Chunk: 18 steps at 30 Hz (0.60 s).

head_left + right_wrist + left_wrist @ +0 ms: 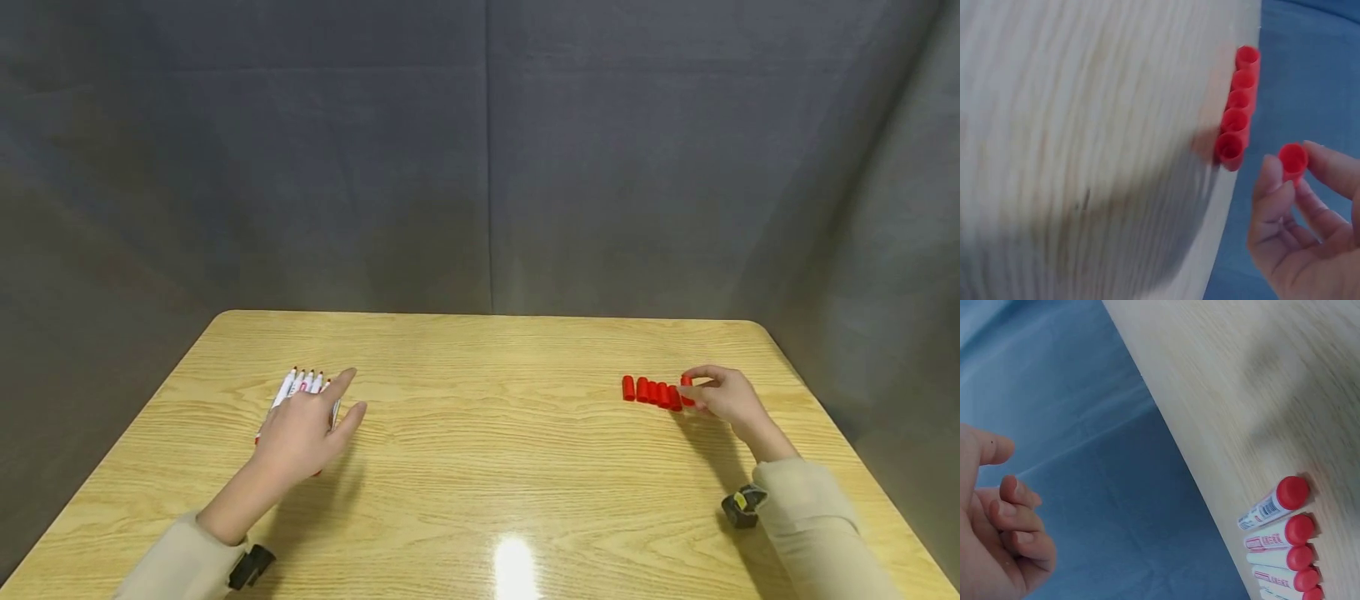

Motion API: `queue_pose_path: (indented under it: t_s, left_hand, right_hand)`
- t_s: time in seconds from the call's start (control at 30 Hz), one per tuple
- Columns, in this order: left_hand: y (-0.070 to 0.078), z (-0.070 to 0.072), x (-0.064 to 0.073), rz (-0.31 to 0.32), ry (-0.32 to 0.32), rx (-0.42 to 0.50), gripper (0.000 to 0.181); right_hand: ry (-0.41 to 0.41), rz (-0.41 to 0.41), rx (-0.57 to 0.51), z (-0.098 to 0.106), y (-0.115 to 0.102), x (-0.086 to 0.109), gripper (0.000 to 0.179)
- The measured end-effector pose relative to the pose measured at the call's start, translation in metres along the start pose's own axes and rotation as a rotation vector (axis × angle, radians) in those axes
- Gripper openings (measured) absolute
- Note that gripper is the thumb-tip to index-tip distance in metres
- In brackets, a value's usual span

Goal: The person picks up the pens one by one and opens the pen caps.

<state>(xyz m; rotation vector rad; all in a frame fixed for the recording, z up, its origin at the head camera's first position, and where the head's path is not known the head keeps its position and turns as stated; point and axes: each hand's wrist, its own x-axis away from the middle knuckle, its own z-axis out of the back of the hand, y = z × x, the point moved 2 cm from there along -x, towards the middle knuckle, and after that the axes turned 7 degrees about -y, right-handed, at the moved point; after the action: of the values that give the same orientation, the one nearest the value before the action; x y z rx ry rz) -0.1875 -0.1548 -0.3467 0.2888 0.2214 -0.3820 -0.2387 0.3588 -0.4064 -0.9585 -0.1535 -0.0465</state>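
Between the thumb and a finger of my right hand (pixel 733 402) is a red marker cap (pixel 1294 160), its hollow end facing the right wrist camera. Beside it, a row of several red caps (pixel 1238 120) lies side by side on the table. My left hand (pixel 296 433) hovers over a group of white markers (pixel 285 388) and partly hides them in the head view. Its thumb and index finger are spread, the other fingers loosely curled, and it holds nothing. In the left wrist view the markers (pixel 1274 539) show their red ends, lying roughly parallel.
The wooden table (pixel 480 433) carries the markers on the left and the caps on the right. A dark grey curtain (pixel 480 167) hangs behind the far edge and along both sides. Glare (pixel 515 567) shows near the front.
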Motion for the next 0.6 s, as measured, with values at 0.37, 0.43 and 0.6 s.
queue_pose_path:
  t_s: [0.37, 0.43, 0.6]
  left_hand:
    - [0.006, 0.001, 0.002, -0.047, 0.021, 0.021, 0.045]
    - [0.006, 0.000, 0.002, -0.046, 0.017, 0.023, 0.045]
    - [0.007, 0.000, 0.003, -0.059, 0.013, 0.036, 0.045]
  right_hand:
    - [-0.058, -0.077, 0.015, -0.001, 0.015, -0.008, 0.047]
    - [-0.051, -0.069, 0.028, 0.000, 0.015, -0.007, 0.048]
    - [0.010, -0.013, 0.156, 0.002, 0.007, 0.002, 0.046]
